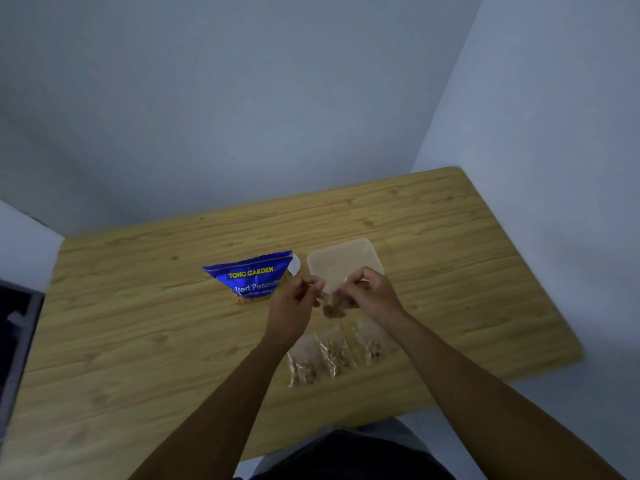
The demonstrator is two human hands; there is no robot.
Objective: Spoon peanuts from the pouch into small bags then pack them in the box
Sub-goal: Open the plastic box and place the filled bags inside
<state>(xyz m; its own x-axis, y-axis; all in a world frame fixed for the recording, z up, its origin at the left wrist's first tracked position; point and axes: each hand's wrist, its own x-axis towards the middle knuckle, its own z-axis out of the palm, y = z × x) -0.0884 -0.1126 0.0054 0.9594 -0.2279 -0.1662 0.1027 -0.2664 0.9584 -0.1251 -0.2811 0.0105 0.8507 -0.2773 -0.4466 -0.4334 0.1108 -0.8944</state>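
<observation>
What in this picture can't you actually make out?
Head view only.
Small bag: its mouth is covered by the left hand and right hand; sealed or not is unclear.
Spoon: the pouch hides all but a white end.
Box: cloudy plastic and blur hide any contents.
Dark object: cut off by the left edge.
</observation>
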